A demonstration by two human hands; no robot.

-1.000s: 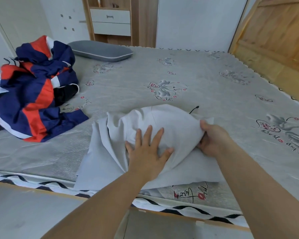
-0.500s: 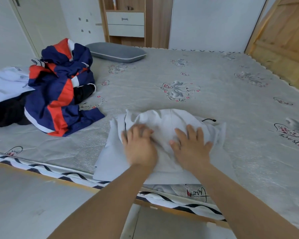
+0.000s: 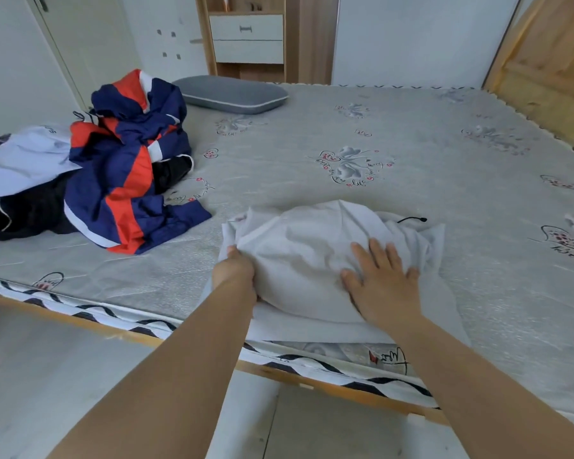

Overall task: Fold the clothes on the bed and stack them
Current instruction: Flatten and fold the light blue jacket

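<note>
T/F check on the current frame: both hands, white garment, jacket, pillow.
1. The right hand lies flat, fingers spread, on the crumpled white cloth garment. True.
2. The left hand hovers clear of the garment. False: it grips the garment's left edge.
3. The navy, red and white jacket is neatly folded. False: it lies in a crumpled heap.
4. The grey oblong pillow lies at the far side of the grey patterned mattress. True.
</note>
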